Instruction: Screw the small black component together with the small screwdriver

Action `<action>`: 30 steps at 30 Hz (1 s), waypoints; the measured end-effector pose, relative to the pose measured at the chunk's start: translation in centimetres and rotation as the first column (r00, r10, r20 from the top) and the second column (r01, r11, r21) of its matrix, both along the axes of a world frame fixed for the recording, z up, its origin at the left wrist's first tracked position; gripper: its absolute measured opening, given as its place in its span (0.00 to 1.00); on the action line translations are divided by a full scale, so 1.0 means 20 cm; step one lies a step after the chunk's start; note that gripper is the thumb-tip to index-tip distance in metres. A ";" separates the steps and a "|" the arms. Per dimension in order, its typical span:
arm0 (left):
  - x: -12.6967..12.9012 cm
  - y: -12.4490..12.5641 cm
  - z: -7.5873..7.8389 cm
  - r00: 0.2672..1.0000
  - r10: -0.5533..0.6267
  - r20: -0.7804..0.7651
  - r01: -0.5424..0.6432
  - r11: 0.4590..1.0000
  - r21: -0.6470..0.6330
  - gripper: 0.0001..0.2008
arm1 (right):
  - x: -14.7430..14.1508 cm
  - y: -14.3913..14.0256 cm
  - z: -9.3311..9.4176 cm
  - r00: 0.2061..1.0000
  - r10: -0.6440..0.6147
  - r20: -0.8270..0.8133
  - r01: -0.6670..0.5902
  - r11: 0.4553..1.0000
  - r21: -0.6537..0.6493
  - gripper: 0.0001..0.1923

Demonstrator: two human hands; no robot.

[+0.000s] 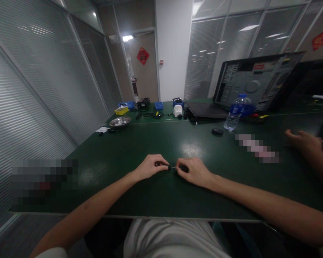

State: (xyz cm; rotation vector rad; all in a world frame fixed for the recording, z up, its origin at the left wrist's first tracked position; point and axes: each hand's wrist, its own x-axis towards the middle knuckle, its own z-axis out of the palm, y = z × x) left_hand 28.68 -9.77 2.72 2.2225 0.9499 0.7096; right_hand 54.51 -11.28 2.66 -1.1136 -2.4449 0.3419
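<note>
My left hand (152, 166) is closed on a small black part (165, 166), pinched between thumb and fingers. In my right hand (193, 169) is a short screwdriver (183, 167) with a black handle, its thin metal shaft pointing left. The shaft's end meets or nearly meets the black part; I cannot tell whether it touches. Both hands are low over the front middle of the green table (118, 200). My fingers hide much of the black part and of the handle.
Farther back stand a metal bowl (120, 122), a water bottle (234, 114), a black mouse-like object (217, 132), a white device (178, 110), a yellow tray (121, 110) and an open computer case (253, 82). Another person's hand (305, 141) is at the right.
</note>
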 end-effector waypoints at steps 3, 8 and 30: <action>0.00 0.00 0.01 1.000 0.006 0.004 -0.006 1.000 -0.010 0.12 | 0.00 0.00 0.00 1.000 0.012 0.009 -0.012 1.000 0.010 0.08; 0.01 0.00 0.00 1.000 -0.013 0.025 0.014 1.000 -0.021 0.12 | 0.00 0.00 -0.02 0.999 0.030 0.016 -0.031 0.999 0.042 0.09; 0.05 -0.05 -0.01 0.998 -0.018 0.063 0.015 0.998 0.053 0.10 | -0.02 0.00 -0.03 0.986 0.143 0.091 -0.151 0.985 0.086 0.11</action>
